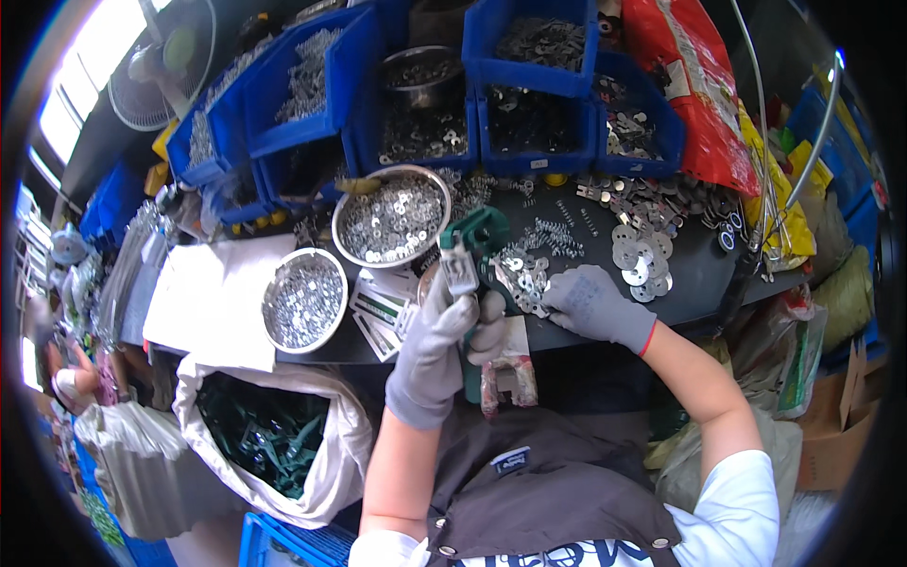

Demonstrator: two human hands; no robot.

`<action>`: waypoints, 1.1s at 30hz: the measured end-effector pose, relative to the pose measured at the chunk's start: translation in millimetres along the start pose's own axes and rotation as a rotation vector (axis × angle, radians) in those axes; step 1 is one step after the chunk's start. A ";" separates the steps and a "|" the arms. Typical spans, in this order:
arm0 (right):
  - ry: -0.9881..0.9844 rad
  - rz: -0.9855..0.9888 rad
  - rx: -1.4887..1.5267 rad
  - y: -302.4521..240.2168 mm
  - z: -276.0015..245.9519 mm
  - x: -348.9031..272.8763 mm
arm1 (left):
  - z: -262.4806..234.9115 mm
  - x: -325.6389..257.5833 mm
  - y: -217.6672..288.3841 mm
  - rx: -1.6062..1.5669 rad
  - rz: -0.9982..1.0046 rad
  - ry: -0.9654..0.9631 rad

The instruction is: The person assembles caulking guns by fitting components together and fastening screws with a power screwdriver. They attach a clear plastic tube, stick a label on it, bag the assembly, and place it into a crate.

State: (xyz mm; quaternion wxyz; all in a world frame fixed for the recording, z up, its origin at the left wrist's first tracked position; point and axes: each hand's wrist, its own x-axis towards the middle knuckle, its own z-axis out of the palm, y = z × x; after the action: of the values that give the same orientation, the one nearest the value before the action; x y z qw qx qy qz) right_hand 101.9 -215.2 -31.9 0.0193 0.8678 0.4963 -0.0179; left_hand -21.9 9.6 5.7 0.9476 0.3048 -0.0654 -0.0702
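My left hand (425, 354), in a grey glove, is wrapped round a green tool body (484, 231) with a silvery metal bracket (460, 272) at its upper end. Its full shape is hidden by the fingers. My right hand (597, 304), also gloved, reaches down at the table with its fingers bent together over a heap of small flat metal parts (520, 276); whatever is between the fingertips is hidden. Just below the left hand, at the table's front edge, stands a worn fixture (510, 383) with a forked end and reddish marks.
Steel bowls of washers (395, 222) and tiny metal pieces (304, 300) stand left. Loose springs (553, 238) and round metal discs (642, 257) lie right. Blue bins (537, 132) line the back. A white sack (348, 444) of green parts hangs open at lower left.
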 end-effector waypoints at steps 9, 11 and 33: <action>0.704 0.221 1.139 -39.6 -64.7 -13.5 | 12.7 3.8 -28.4 0.444 -0.021 0.104; 0.764 0.203 1.127 -35.3 -61.3 -23.6 | 24.2 7.0 -36.5 0.593 -0.074 0.138; 1.381 0.816 1.453 178.7 38.3 -284.3 | 47.2 57.1 -103.8 0.736 -0.393 -0.038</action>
State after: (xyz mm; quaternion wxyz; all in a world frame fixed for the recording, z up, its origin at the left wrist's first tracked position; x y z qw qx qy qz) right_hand 111.3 -552.4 -53.1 -0.7791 0.5940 -0.0558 0.1926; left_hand 16.6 -110.6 -12.6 0.7428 0.6283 -0.0442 -0.2271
